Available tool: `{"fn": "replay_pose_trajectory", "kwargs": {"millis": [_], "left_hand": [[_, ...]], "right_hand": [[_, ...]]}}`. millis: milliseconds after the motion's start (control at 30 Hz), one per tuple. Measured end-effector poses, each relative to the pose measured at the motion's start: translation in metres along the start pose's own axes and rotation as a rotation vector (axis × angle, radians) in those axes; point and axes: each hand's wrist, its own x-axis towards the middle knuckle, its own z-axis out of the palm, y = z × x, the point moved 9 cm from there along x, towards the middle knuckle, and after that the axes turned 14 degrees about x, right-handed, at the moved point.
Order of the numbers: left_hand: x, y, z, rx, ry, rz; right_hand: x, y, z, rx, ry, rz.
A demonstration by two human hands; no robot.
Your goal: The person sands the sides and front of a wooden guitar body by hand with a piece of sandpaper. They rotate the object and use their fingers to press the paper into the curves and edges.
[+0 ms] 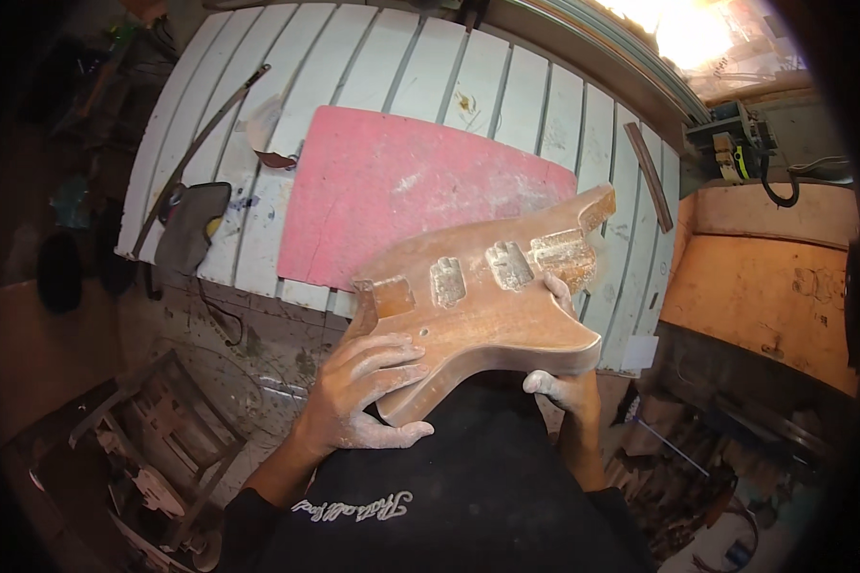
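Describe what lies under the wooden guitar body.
Beyond the guitar body, a pink sheet shows on a white slatted table. The body's underside and what lies beneath are hidden; whether it touches the sheet can't be told.

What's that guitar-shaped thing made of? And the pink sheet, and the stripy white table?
The guitar body looks like bare, dull wood: it's brown, with rough, dusty carved hollows. The pink sheet might be rubber or foam, being flat, matte and smudged, but I can't be sure. The white table seems to be painted slats, perhaps wood: they're stained, with gaps between.
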Motion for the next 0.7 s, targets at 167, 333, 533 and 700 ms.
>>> {"fn": "replay_pose_trajectory", "kwargs": {"millis": [167,333,533,700], "left_hand": [[0.005,-0.006,-0.001,-0.037,-0.014,-0.029],[0.009,-0.008,-0.005,-0.033,-0.056,-0.009],[0.013,-0.015,-0.01,-0.033,-0.094,-0.021],[0.02,-0.018,-0.012,-0.01,-0.116,-0.046]], "right_hand": [[0.001,-0.004,0.002,-0.008,0.039,-0.019],[0.002,0.002,0.005,0.024,0.022,-0.078],[0.006,-0.008,0.019,-0.036,-0.003,-0.001],[0.008,-0.011,0.02,-0.12,-0.001,-0.018]]}}
